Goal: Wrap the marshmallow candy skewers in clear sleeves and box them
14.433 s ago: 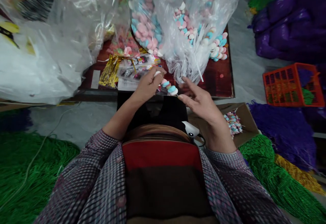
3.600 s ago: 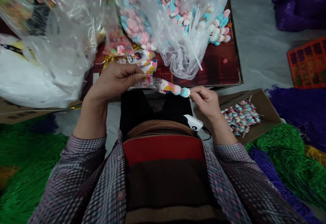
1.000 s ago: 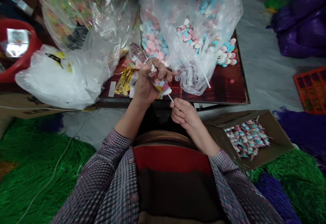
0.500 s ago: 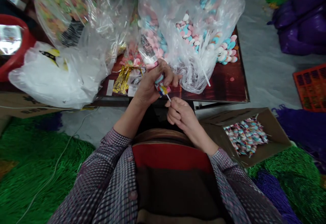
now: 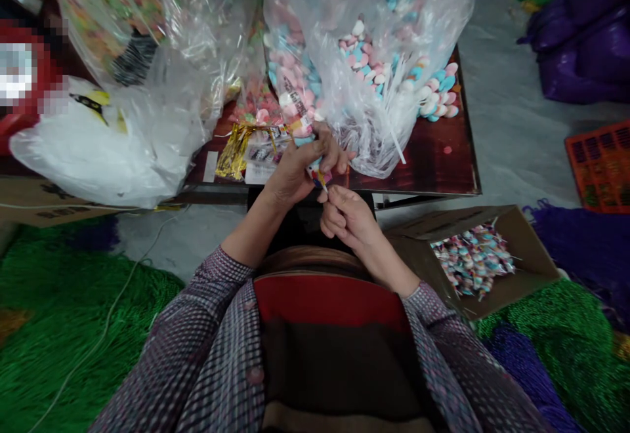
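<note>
My left hand [image 5: 298, 167] is closed around a marshmallow lollipop [image 5: 304, 140] in a clear wrapper with colourful print. Pink and blue candy shows above the thumb, and the wrapper's printed lower end pokes out below the fingers. Just beneath, my right hand [image 5: 347, 213] pinches the lollipop's thin stick where it leaves the wrapper; a yellowish bit shows there, too small to make out. Gold twist ties [image 5: 233, 151] and flat printed wrappers [image 5: 263, 157] lie on the table left of my left hand. To the right lies a clear bag of white sticks [image 5: 377, 151].
Large clear bags of pink, blue and white marshmallows [image 5: 295, 59] and of coloured gummies [image 5: 108, 0] cover the dark table [image 5: 433, 170]. A cardboard box [image 5: 531, 256] with wrapped lollipops stands low at right. Green shredded strands [image 5: 73, 328] cover the floor at left.
My right hand's fingertips have come up closer to the wrapper's lower end, so less bare stick shows. More of the lollipop's top shows above my left hand.
</note>
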Tool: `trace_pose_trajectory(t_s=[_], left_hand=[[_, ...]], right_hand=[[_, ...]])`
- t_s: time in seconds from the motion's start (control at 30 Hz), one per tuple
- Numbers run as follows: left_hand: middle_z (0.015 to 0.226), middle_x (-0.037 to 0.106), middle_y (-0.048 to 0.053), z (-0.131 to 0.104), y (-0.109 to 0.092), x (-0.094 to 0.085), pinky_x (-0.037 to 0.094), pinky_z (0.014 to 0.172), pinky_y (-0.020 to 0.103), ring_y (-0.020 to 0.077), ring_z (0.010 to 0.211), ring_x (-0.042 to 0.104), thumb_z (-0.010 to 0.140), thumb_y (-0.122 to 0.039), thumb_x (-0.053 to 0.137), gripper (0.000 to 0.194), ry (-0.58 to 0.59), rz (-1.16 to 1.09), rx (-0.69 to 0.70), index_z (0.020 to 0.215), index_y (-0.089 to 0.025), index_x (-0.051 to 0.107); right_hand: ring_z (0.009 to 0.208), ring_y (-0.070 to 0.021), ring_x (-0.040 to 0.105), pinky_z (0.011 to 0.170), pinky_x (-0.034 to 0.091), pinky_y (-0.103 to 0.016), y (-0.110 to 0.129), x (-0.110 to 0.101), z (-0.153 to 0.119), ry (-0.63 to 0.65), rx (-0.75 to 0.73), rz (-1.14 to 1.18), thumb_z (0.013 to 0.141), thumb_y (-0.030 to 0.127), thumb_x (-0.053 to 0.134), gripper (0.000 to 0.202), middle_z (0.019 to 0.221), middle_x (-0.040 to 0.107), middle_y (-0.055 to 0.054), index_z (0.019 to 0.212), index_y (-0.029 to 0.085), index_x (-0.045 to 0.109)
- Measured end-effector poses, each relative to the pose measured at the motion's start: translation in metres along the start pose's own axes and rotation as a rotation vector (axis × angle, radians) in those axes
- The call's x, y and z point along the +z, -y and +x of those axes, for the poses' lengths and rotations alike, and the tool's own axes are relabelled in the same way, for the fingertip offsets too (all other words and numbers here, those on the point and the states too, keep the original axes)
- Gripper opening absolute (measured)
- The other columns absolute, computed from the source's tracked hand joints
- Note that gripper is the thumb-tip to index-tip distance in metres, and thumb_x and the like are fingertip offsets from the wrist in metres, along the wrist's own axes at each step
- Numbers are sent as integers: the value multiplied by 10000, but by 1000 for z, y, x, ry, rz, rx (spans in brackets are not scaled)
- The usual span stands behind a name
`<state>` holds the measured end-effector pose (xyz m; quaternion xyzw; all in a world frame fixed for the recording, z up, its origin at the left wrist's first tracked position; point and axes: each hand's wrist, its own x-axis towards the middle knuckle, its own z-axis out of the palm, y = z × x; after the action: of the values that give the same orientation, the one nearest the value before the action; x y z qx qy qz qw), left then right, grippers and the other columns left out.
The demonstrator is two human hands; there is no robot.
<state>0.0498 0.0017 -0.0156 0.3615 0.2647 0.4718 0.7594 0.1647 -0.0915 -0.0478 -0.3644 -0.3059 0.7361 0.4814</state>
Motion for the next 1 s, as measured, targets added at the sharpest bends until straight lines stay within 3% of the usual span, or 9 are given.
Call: trace_pose_trajectory(t_s=[0.07, 0.13, 0.23, 0.37, 0.43, 0.53, 0.67, 0.83, 1.0], left_hand=[[552, 440, -78, -2, 0, -1, 593, 924, 395, 136, 645, 641, 920, -361, 686, 184, -29, -7, -1, 819, -234, 602], [553, 447, -80, -2, 0, -2, 598, 907, 380, 132, 635, 637, 905, -370, 706, 194, -39, -18, 11, 815, -234, 600], [542, 445, -85, -3, 4, 0, 604, 870, 357, 128, 612, 629, 877, -398, 738, 228, -13, -14, 2, 809, -236, 592], [528, 443, -97, -6, 10, 4, 598, 854, 351, 118, 583, 598, 784, -459, 824, 339, 27, 14, -51, 790, -232, 572], [522, 429, -107, -7, 9, 5, 588, 873, 350, 111, 583, 589, 761, -462, 844, 358, 34, 14, -54, 809, -229, 576], [518, 418, -116, -8, 7, 6, 570, 895, 348, 106, 587, 588, 786, -446, 835, 324, 26, 27, -45, 871, -228, 612], [520, 445, -102, -9, 11, 5, 557, 841, 337, 114, 590, 575, 762, -529, 841, 380, 60, 83, -41, 892, -219, 663], [589, 568, -42, -10, 21, -3, 522, 699, 293, 164, 726, 666, 681, -665, 845, 516, 116, 144, -16, 847, -200, 698], [795, 728, 55, -11, 30, -11, 554, 777, 321, 224, 959, 718, 839, -736, 648, 534, 110, 285, 24, 792, -208, 717]], right_hand=[[351, -62, 392, 442, 424, -228, 1, 0, 1, -9, -36, -15, 852, 618, 717, 417, 478, 486, 132, 968, 226, 636], [436, -68, 496, 497, 444, -222, 1, 0, 0, -124, -152, -160, 826, 580, 763, 407, 556, 587, 101, 1001, 229, 655], [453, -54, 482, 479, 388, -207, -1, 2, 0, -279, -246, -298, 825, 532, 782, 344, 564, 585, 88, 858, 217, 649], [376, -40, 307, 442, 385, -220, -2, 6, 3, -122, -64, -26, 816, 583, 768, 395, 485, 414, 132, 817, 215, 625], [400, -46, 329, 477, 430, -230, -1, 6, 5, -79, -36, 15, 799, 588, 779, 402, 507, 420, 130, 866, 214, 646], [479, -67, 430, 532, 440, -234, -1, 3, 4, -184, -185, -204, 805, 544, 784, 355, 559, 502, 100, 905, 221, 676], [524, -84, 436, 541, 372, -243, -2, 1, 1, -375, -375, -562, 894, 476, 700, 280, 560, 505, 72, 783, 221, 664], [509, -96, 415, 543, 373, -256, -5, 0, -2, -406, -412, -579, 948, 523, 616, 316, 541, 448, 76, 831, 238, 683], [584, -131, 479, 590, 399, -283, -3, 1, -1, -453, -508, -752, 967, 476, 594, 264, 582, 478, 45, 893, 253, 714]])
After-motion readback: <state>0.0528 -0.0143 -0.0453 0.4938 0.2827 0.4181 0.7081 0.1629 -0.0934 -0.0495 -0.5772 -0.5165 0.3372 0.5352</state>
